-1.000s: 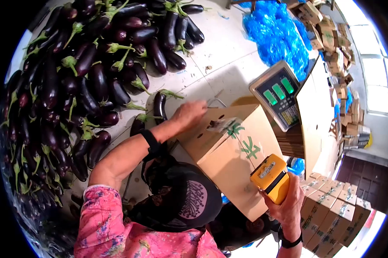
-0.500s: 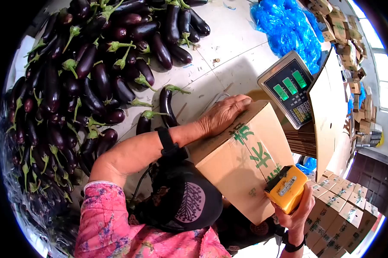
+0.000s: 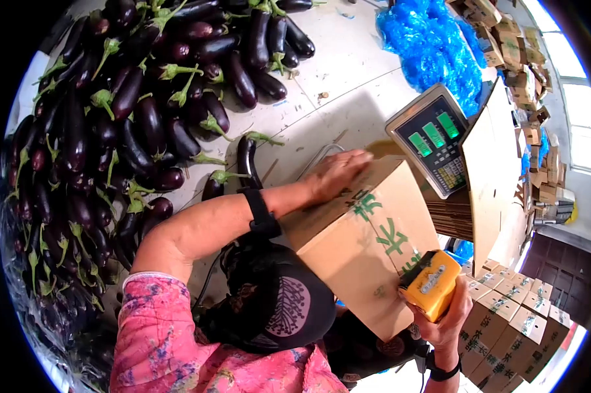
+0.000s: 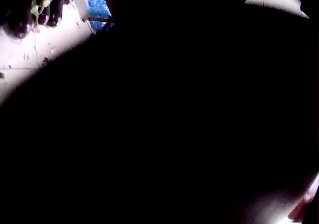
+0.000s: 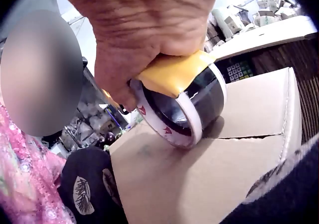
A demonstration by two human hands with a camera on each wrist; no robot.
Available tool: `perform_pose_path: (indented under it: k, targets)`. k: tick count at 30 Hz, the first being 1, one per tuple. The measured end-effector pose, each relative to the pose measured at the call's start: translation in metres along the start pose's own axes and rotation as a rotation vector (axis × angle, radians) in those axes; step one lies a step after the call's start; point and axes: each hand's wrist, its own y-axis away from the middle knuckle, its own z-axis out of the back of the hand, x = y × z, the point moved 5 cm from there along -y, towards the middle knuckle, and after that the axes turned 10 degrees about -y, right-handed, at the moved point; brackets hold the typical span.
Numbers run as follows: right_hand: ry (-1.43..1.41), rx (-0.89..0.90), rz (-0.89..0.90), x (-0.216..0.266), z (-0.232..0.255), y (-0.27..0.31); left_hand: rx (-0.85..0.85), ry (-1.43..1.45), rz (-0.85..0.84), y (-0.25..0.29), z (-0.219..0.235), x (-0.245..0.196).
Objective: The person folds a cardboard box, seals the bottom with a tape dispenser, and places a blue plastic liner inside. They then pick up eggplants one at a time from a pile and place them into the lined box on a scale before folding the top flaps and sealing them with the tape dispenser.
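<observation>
A cardboard box (image 3: 348, 252) with green printed characters stands tilted before the person. In the head view the left hand (image 3: 338, 175) lies along the box's far upper side, its fingers stretched toward the right corner. The right hand (image 3: 451, 314) grips a yellow tape dispenser (image 3: 434, 286) at the box's right side. Seen from the right wrist, the dispenser's tape roll (image 5: 172, 119) is right against the cardboard, near a seam between two flaps. The left wrist view is mostly dark and hides that hand's contact.
A large heap of eggplants (image 3: 76, 144) covers the floor at left. Beyond the box stands a scale display (image 3: 430, 141) with green digits, beside an upright cardboard sheet (image 3: 489, 177). Blue plastic (image 3: 430, 52) lies at the back; stacked boxes (image 3: 505, 327) stand at right.
The left hand has slid rightward along the box's upper side and flattened there. The right hand has turned the tape dispenser over and shifted it slightly right and down along the box.
</observation>
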Motion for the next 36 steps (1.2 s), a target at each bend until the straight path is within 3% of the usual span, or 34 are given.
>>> perform_pose_path:
  k: [2,5,7,10,13,16,20,25,28,29,33,36]
  targets:
    - [0.034,0.006,0.023,0.002,0.001,-0.001,0.083,-0.049,0.073,0.01,-0.01,0.024]
    - [0.006,0.041,0.005,0.004,0.001,-0.002,0.127,0.105,0.474,0.0,0.012,0.014]
    - [-0.02,0.042,0.04,0.006,0.0,-0.003,-0.182,0.078,0.088,-0.015,0.048,-0.034]
    - [-0.022,0.087,0.067,0.016,0.002,-0.013,0.056,0.211,0.226,-0.041,0.084,-0.12]
    - [-0.039,0.133,0.07,0.021,0.004,-0.016,-0.024,-0.354,-0.069,-0.034,0.052,-0.131]
    - [-0.015,0.144,0.067,0.023,0.005,-0.012,0.008,-0.733,-0.26,-0.027,0.032,-0.13]
    - [0.01,0.142,0.109,0.029,0.005,-0.016,0.097,-0.688,-0.011,-0.025,0.041,-0.145]
    - [0.134,0.204,0.049,0.024,0.017,0.003,0.063,-0.811,-0.052,-0.024,0.038,-0.144]
    - [0.183,0.189,-0.02,0.004,0.033,0.037,0.147,-0.955,-0.102,-0.025,0.035,-0.148]
    - [0.164,0.174,-0.051,-0.005,0.039,0.049,0.124,-0.988,-0.135,-0.026,0.03,-0.131]
    - [0.128,0.106,-0.084,-0.04,0.05,0.099,0.178,-1.067,-0.272,-0.024,0.034,-0.147]
    - [0.097,0.076,-0.073,-0.063,0.048,0.121,0.072,-1.042,-0.264,-0.023,0.033,-0.152]
